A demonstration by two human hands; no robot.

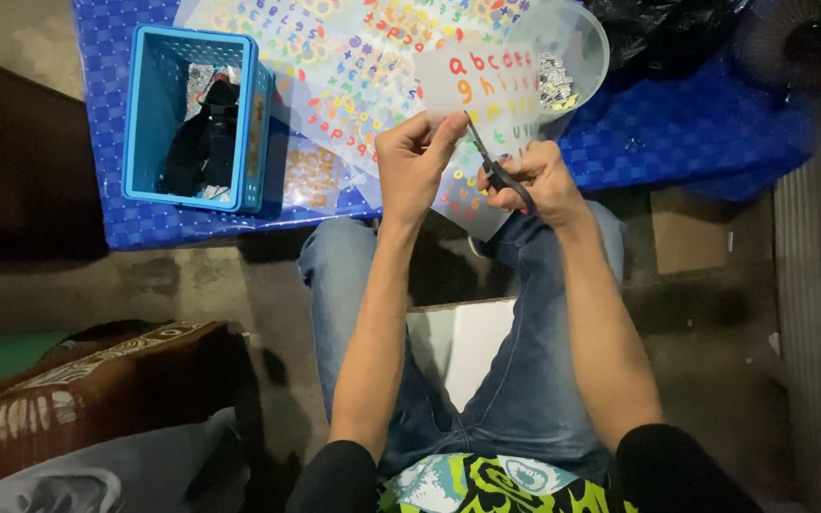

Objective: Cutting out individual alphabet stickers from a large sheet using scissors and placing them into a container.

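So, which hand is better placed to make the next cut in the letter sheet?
The right hand. Its fingers already grip the black scissors, whose blades point up at the edge of the letter sheet. The left hand pinches that sheet by its lower edge, so it is better suited to steadying it.

You hold a translucent sticker sheet (491, 85) upright above your lap, its rows of small coloured letters facing you. Your black-handled scissors (496, 171) point up and away, blades meeting the sheet's lower edge.
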